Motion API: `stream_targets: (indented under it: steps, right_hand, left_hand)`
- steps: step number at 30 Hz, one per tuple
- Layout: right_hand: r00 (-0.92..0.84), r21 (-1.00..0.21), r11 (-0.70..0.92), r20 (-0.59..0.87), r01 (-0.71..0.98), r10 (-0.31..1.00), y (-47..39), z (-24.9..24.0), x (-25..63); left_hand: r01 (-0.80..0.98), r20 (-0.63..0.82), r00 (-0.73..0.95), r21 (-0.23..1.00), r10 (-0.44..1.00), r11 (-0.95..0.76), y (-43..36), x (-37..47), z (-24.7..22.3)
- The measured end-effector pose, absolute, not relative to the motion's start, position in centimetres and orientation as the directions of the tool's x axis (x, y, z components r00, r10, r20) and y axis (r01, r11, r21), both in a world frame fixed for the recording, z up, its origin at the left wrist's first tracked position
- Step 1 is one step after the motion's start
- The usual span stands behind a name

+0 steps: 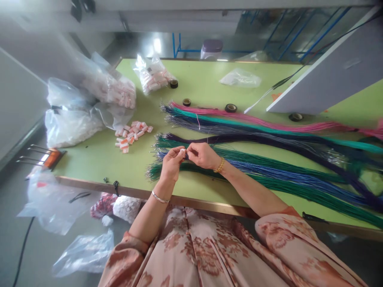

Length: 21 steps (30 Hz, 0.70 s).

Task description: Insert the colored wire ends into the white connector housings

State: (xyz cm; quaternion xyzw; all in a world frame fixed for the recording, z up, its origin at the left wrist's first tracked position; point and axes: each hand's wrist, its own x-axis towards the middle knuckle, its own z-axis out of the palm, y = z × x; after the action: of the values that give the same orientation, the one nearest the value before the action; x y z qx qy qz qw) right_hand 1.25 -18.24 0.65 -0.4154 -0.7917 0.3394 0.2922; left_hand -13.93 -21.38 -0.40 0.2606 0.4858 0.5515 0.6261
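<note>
Between thumb and fingers, my left hand (171, 162) pinches a small white connector housing (182, 151). My right hand (202, 155) is closed in a pinch right beside it, fingertips nearly touching the housing; whatever is in them is too small to make out. Both hands are above bundles of long wires with metal terminals at their left ends. Green wires (269, 187) and blue wires (254, 168) run under and in front of my right forearm. Dark purple wires (254, 137), teal wires (227, 121) and pink wires (260, 120) lie beyond. A loose pile of white and orange housings (134, 134) is to the left.
Clear bags of housings (154, 75) and other plastic bags (70, 123) stand at the left and back. Black tape rolls (231, 108) lie behind the wires. An orange block with metal pins (53, 158) sits on the left corner. A slanted grey panel (326, 71) rises at right.
</note>
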Motion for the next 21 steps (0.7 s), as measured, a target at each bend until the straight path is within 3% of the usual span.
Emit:
stream_targets:
  steps: [7, 12, 17, 21]
  right_hand:
    - [-0.431, -0.640, 0.445, 0.191, 0.626, 0.882, -19.1, 0.6, 0.7]
    - [-0.496, -0.659, 0.464, 0.155, 0.593, 0.855, -14.7, 2.7, 2.0]
    - [-0.260, -0.291, 0.280, 0.104, 0.915, 0.960, -8.6, 2.2, 2.5]
    - [-0.299, -0.101, 0.301, 0.035, 0.948, 0.954, -8.1, 0.2, 2.4]
  left_hand:
    - [-0.349, -0.297, -0.100, 0.904, 0.950, 0.246, -21.4, -13.6, -0.2]
    - [-0.373, -0.303, -0.052, 0.890, 0.952, 0.262, -20.3, -13.7, 0.9]
    - [-0.354, -0.310, -0.061, 0.895, 0.949, 0.270, -19.1, -13.7, 1.1]
    - [-0.310, -0.322, -0.062, 0.906, 0.945, 0.289, -18.8, -13.9, 0.1]
